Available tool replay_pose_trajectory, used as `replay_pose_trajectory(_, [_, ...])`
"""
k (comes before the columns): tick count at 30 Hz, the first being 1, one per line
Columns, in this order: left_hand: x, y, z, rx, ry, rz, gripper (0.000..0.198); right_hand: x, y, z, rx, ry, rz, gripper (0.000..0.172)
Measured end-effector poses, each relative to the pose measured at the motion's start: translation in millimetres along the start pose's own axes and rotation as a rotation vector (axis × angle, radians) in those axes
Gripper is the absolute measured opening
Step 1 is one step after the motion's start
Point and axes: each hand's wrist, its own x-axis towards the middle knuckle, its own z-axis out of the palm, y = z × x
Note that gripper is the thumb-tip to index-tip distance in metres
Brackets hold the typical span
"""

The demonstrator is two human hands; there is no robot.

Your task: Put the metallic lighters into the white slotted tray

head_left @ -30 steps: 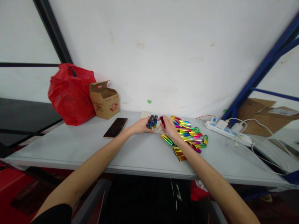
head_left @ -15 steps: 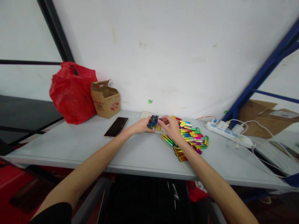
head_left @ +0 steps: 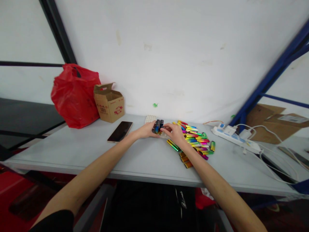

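Note:
My left hand (head_left: 146, 130) is curled around the left side of a cluster of lighters (head_left: 158, 125) with black tops and shiny blue-gold bodies, standing upright side by side. Beneath and behind them shows a white tray with round holes (head_left: 150, 119). My right hand (head_left: 174, 132) meets the cluster from the right, thumb and fingers pinched together low on a lighter that the fingers mostly hide. Right beside that hand, partly under the forearm, lies a loose pile of shiny multicoloured lighters (head_left: 193, 140), bodies green, gold, red, blue and purple.
A dark-screened phone (head_left: 120, 131) lies left of the hands on the grey table (head_left: 145, 161). Farther left stand an open cardboard box (head_left: 109, 104) and a red plastic bag (head_left: 76, 96). At right, a white power strip (head_left: 236, 138) trails cables; flattened cardboard (head_left: 272, 124) leans behind.
My right hand has shifted slightly lower and its fingers have closed in by the cluster, covering the gold-bodied lighter seen before. My left hand has stayed in place.

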Motion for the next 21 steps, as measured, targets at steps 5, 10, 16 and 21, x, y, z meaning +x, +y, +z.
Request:
replay_pose_trajectory(5, [0.2,-1.1,0.2,0.017,-0.006,-0.007,0.073,0.9,-0.1,-1.5,0.003,-0.042,-0.037,0.029])
replay_pose_trajectory(10, [0.5,-0.1,-0.3,0.006,0.0,-0.001,0.067,0.1,1.5,-0.9,0.035,-0.135,-0.064,0.031])
replay_pose_trajectory(16, [0.5,-1.5,0.1,0.0,0.001,0.008,0.07,2.1,2.5,-0.6,-0.003,-0.07,-0.017,0.028])
replay_pose_trajectory(21, [0.3,-2.6,0.4,0.021,0.004,0.015,0.073,4.0,6.0,-1.9,-0.121,-0.067,-0.061,0.021])
